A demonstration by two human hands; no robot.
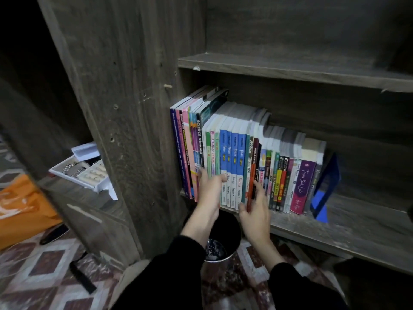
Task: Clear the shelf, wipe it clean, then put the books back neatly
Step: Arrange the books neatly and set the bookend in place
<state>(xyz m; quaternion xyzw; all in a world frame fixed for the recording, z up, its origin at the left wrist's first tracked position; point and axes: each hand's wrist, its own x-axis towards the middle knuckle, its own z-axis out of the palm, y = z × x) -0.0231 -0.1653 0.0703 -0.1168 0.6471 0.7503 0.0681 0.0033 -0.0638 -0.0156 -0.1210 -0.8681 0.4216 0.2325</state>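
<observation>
A row of upright books [233, 157] fills the left half of the dark wooden shelf [357, 227], held at its right end by a blue bookend [324, 189]. My left hand [210, 191] rests with straight fingers against the green and white spines [211, 151] near the left of the row. My right hand [254, 211] pinches a dark red book [253, 159] in the middle of the row, thumb on its left and fingers on its right. The board above [290, 70] holds nothing in view.
A black waste bin [230, 231] stands on the floor right under my wrists. To the left, a white tray of small trinkets [82, 171] sits on a lower ledge, with an orange bag [22, 209] beside it. A black comb [82, 278] lies on the patterned carpet.
</observation>
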